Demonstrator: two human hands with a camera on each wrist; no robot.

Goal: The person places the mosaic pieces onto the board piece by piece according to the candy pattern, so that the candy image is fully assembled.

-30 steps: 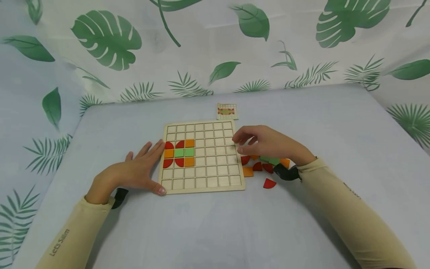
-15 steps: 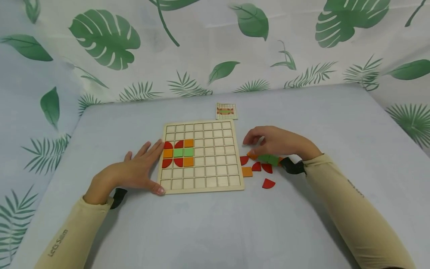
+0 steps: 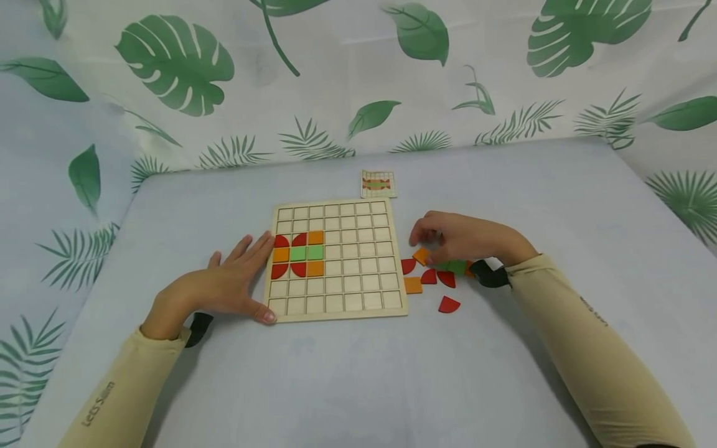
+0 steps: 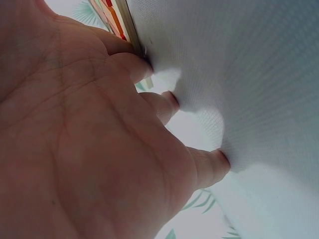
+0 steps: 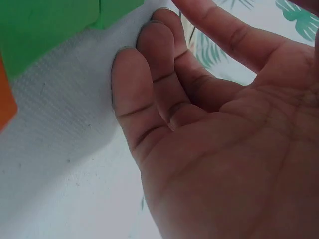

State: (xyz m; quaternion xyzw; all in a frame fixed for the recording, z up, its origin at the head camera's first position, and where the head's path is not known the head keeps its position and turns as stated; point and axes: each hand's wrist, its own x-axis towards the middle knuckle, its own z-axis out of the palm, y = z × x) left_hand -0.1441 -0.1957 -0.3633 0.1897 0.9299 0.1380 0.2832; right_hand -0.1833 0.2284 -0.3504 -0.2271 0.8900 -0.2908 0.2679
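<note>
A square wooden grid board (image 3: 358, 286) lies on the table, with red quarter-circle, orange and green square tiles (image 3: 299, 253) set in three columns at its left side. My left hand (image 3: 226, 289) is spread along the board's left edge, thumb at the near left corner; in the left wrist view its fingertips (image 4: 222, 159) meet the cloth. To the right of the board my right hand (image 3: 462, 236) hovers low over loose tiles (image 3: 446, 279), fingers loosely bent. Its thumb is right beside a turned orange square tile (image 3: 421, 256). The right wrist view shows no tile against the palm.
A small pattern card (image 3: 378, 185) lies just beyond the board's far edge. Another orange square (image 3: 413, 285) sits against the board's right edge, and a red quarter-circle (image 3: 449, 304) lies apart, nearer me. A leaf-print cloth (image 3: 336, 74) hangs behind the table.
My right hand has moved right, away from the board's edge, to the loose tiles, and its fingers have drawn in more. The left hand and the tiles on the board stay put.
</note>
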